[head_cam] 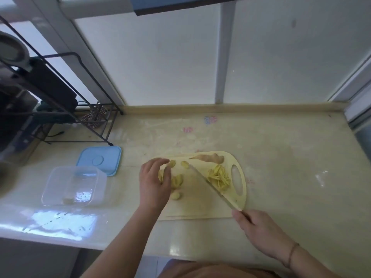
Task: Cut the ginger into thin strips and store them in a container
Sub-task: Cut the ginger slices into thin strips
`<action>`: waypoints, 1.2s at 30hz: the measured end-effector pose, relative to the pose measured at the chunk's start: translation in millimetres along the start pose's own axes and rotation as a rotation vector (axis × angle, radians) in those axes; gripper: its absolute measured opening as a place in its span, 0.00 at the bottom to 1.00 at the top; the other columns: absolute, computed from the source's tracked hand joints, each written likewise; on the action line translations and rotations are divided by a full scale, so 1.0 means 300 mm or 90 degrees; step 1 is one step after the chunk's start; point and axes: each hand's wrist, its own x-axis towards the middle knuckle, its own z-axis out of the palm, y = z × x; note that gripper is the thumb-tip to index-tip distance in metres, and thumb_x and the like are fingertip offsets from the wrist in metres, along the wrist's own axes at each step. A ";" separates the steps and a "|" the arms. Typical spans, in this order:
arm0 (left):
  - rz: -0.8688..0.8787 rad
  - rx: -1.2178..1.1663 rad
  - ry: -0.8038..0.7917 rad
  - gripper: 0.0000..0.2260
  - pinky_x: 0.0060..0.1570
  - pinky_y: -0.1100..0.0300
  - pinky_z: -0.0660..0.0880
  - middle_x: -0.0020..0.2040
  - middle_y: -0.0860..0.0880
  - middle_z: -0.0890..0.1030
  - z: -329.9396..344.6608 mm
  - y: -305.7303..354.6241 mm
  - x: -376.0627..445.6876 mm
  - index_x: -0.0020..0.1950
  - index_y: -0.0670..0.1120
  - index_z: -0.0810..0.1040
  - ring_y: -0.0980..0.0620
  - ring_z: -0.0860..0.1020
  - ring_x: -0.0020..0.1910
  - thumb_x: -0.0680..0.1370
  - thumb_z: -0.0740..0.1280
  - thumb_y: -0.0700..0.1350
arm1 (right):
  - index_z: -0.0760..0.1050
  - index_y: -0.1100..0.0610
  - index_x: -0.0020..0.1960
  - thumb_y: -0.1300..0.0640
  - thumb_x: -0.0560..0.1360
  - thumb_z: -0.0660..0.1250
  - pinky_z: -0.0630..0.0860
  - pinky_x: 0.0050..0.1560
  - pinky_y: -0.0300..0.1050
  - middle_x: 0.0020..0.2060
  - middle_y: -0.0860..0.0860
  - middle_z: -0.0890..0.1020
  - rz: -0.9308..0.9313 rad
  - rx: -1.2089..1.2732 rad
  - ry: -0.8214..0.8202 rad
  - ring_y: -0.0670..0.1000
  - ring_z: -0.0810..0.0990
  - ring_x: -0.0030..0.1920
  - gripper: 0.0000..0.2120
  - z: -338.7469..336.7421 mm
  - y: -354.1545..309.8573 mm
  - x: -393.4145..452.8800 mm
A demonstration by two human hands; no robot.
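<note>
Ginger in three states lies on a pale yellow cutting board [200, 205] at the middle of the desk [291, 157]. An uncut ginger piece [208, 158] rests along the board's far edge; a heap of thin strips [218, 177] sits on the right, just beside the board's oval handle hole; round slices [176, 181] lie scattered on the left half. Left hand [154, 181] hovers over the slices, its fingers [167, 171] curled down and touching or pinching them; whether a slice is actually held cannot be told. Right hand [259, 231], at the board's near right corner, grips the handle of a knife [210, 187], fingers wrapped round it; the blade runs diagonally to the far left across the board, between slices and strips. Left of the board stands a clear plastic container [74, 185], uncovered, with a small pale bit at its near edge. Its blue lid [100, 159] lies flat just beyond it. A dark wire rack [60, 93] occupies the far left corner.
</note>
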 end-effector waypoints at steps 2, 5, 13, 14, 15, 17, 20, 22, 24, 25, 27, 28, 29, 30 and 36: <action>0.065 0.147 -0.062 0.13 0.56 0.45 0.74 0.53 0.51 0.82 -0.021 -0.062 -0.019 0.54 0.47 0.83 0.47 0.76 0.57 0.75 0.65 0.49 | 0.66 0.55 0.39 0.22 0.66 0.56 0.57 0.22 0.37 0.25 0.49 0.66 0.120 0.277 -0.089 0.48 0.61 0.21 0.34 0.008 -0.011 -0.024; 0.186 0.273 -0.268 0.17 0.59 0.43 0.70 0.58 0.51 0.82 -0.013 -0.130 -0.054 0.57 0.49 0.83 0.43 0.74 0.62 0.74 0.62 0.55 | 0.67 0.57 0.42 0.31 0.72 0.59 0.57 0.20 0.33 0.26 0.53 0.64 0.183 0.395 -0.178 0.47 0.59 0.21 0.27 0.023 -0.042 -0.044; 0.136 0.274 -0.471 0.26 0.72 0.50 0.53 0.76 0.55 0.67 -0.044 -0.172 0.081 0.77 0.55 0.67 0.49 0.61 0.75 0.79 0.65 0.59 | 0.67 0.59 0.43 0.33 0.75 0.58 0.56 0.20 0.33 0.25 0.52 0.64 0.216 0.372 -0.167 0.47 0.59 0.20 0.26 0.102 -0.090 -0.025; 0.151 0.255 -0.480 0.28 0.72 0.52 0.53 0.76 0.55 0.67 -0.057 -0.188 0.097 0.77 0.56 0.67 0.50 0.61 0.75 0.78 0.67 0.59 | 0.67 0.59 0.43 0.34 0.77 0.57 0.57 0.20 0.32 0.25 0.52 0.64 0.219 0.366 -0.157 0.47 0.59 0.20 0.26 0.106 -0.093 -0.025; 0.160 0.243 -0.489 0.29 0.71 0.53 0.53 0.76 0.55 0.67 -0.071 -0.206 0.113 0.77 0.56 0.67 0.51 0.62 0.75 0.77 0.68 0.59 | 0.67 0.59 0.43 0.35 0.78 0.57 0.57 0.20 0.32 0.25 0.52 0.64 0.225 0.359 -0.149 0.47 0.60 0.19 0.25 0.107 -0.097 -0.025; 0.181 0.236 -0.510 0.29 0.71 0.52 0.54 0.75 0.55 0.68 -0.093 -0.238 0.146 0.77 0.56 0.68 0.51 0.64 0.74 0.77 0.69 0.58 | 0.67 0.59 0.43 0.37 0.80 0.56 0.57 0.20 0.32 0.25 0.52 0.64 0.228 0.356 -0.146 0.47 0.59 0.19 0.24 0.107 -0.101 -0.027; 0.228 0.220 -0.531 0.26 0.70 0.49 0.58 0.73 0.54 0.72 -0.106 -0.258 0.184 0.73 0.54 0.73 0.49 0.66 0.72 0.76 0.68 0.60 | 0.67 0.60 0.43 0.39 0.81 0.56 0.57 0.19 0.33 0.25 0.53 0.64 0.231 0.366 -0.145 0.47 0.59 0.20 0.24 0.109 -0.097 -0.026; 0.269 0.227 -0.555 0.26 0.68 0.48 0.59 0.71 0.54 0.73 -0.103 -0.252 0.192 0.70 0.54 0.76 0.48 0.67 0.71 0.75 0.66 0.61 | 0.67 0.60 0.43 0.38 0.80 0.57 0.57 0.19 0.33 0.26 0.53 0.64 0.234 0.368 -0.147 0.47 0.59 0.20 0.24 0.111 -0.094 -0.024; 0.292 0.238 -0.570 0.24 0.68 0.48 0.59 0.71 0.54 0.74 -0.099 -0.243 0.198 0.70 0.54 0.76 0.49 0.68 0.70 0.76 0.67 0.61 | 0.67 0.60 0.43 0.37 0.78 0.57 0.57 0.20 0.33 0.26 0.54 0.64 0.233 0.365 -0.148 0.47 0.59 0.21 0.25 0.115 -0.093 -0.019; 0.293 0.244 -0.576 0.23 0.68 0.48 0.59 0.70 0.54 0.74 -0.098 -0.240 0.205 0.71 0.55 0.76 0.49 0.68 0.70 0.77 0.68 0.60 | 0.67 0.60 0.43 0.37 0.77 0.58 0.57 0.20 0.32 0.26 0.54 0.63 0.233 0.366 -0.148 0.47 0.59 0.21 0.25 0.116 -0.093 -0.017; 0.277 0.240 -0.592 0.22 0.69 0.49 0.58 0.69 0.54 0.75 -0.099 -0.233 0.226 0.71 0.55 0.75 0.50 0.68 0.69 0.78 0.68 0.57 | 0.67 0.60 0.43 0.36 0.76 0.58 0.57 0.20 0.32 0.26 0.54 0.63 0.235 0.367 -0.148 0.47 0.59 0.21 0.25 0.117 -0.091 -0.015; 0.256 0.223 -0.596 0.21 0.69 0.50 0.58 0.67 0.54 0.76 -0.101 -0.228 0.237 0.71 0.55 0.75 0.50 0.69 0.68 0.79 0.67 0.55 | 0.67 0.60 0.43 0.36 0.76 0.58 0.57 0.20 0.32 0.26 0.54 0.63 0.234 0.367 -0.149 0.47 0.59 0.21 0.25 0.116 -0.092 -0.015; 0.224 0.196 -0.596 0.18 0.69 0.50 0.58 0.64 0.55 0.78 -0.102 -0.225 0.248 0.70 0.54 0.75 0.50 0.69 0.67 0.80 0.66 0.52 | 0.67 0.60 0.43 0.36 0.75 0.58 0.58 0.21 0.32 0.26 0.53 0.63 0.233 0.366 -0.149 0.47 0.59 0.21 0.25 0.115 -0.093 -0.014; 0.188 0.171 -0.597 0.17 0.70 0.50 0.59 0.61 0.55 0.80 -0.103 -0.222 0.259 0.70 0.54 0.76 0.51 0.70 0.65 0.81 0.65 0.49 | 0.67 0.60 0.43 0.36 0.75 0.59 0.58 0.21 0.32 0.26 0.53 0.63 0.232 0.366 -0.147 0.47 0.59 0.21 0.25 0.115 -0.093 -0.014; 0.216 0.241 -0.682 0.18 0.63 0.53 0.59 0.56 0.56 0.79 -0.085 -0.186 0.308 0.68 0.55 0.75 0.51 0.68 0.62 0.78 0.69 0.50 | 0.69 0.57 0.40 0.25 0.69 0.66 0.57 0.20 0.33 0.26 0.53 0.64 0.218 0.377 -0.144 0.47 0.59 0.21 0.33 0.112 -0.099 -0.015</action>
